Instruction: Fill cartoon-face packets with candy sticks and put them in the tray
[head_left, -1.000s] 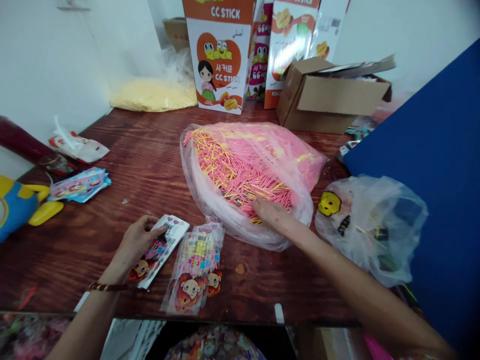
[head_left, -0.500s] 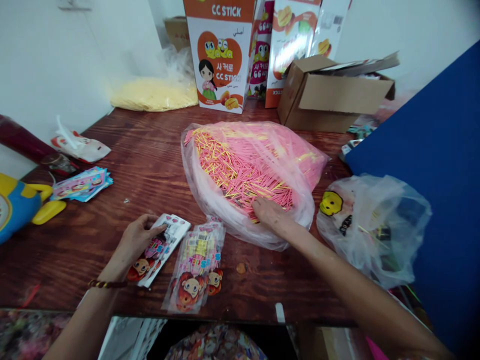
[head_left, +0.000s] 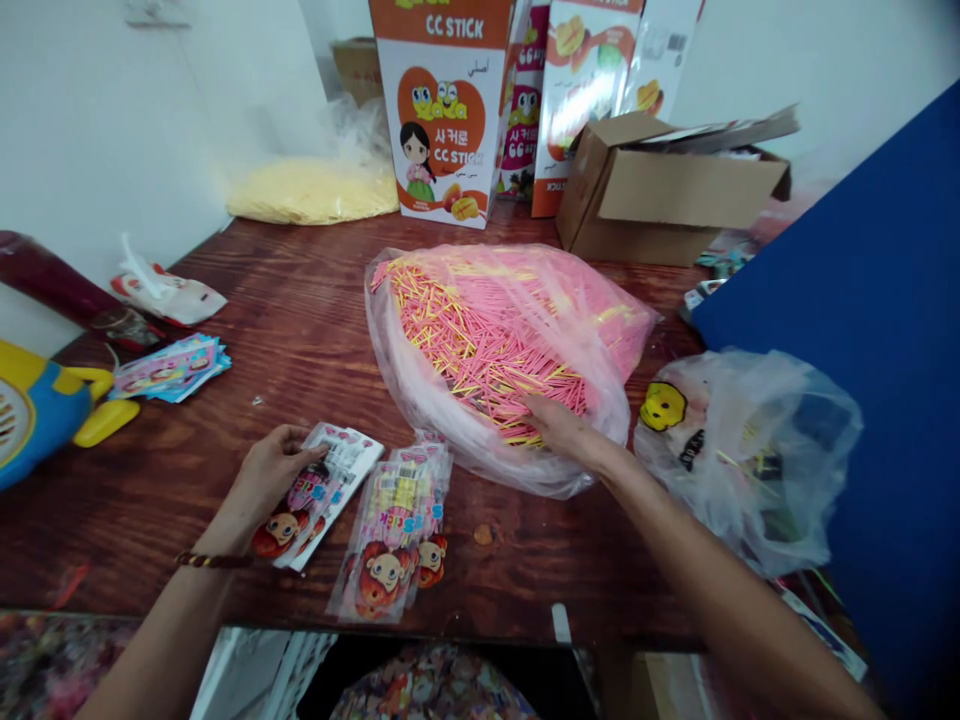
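Note:
My left hand (head_left: 262,480) grips a small stack of printed sachets (head_left: 330,480) with a cartoon face, resting on the brown wooden table (head_left: 300,320). Beside it lies a second fan of filled sachets (head_left: 394,530). My right hand (head_left: 566,432) reaches into the open mouth of a big clear plastic bag (head_left: 442,400) heaped with thin pink and yellow sticks (head_left: 487,340). Its fingers lie among the sticks near the bag's front edge, curled and partly hidden.
Tall CC Stick cartons (head_left: 446,110) and an open cardboard box (head_left: 660,190) stand at the back. A yellow-filled bag (head_left: 315,190) lies back left. A clear bag with a smiley (head_left: 742,450), a blue panel (head_left: 862,330), loose sachets (head_left: 169,365) and a blue-yellow toy (head_left: 37,410) flank the work area.
My right hand has shifted a little to the right within the stick pile. My left hand keeps hold of the sachet stack in about the same place.

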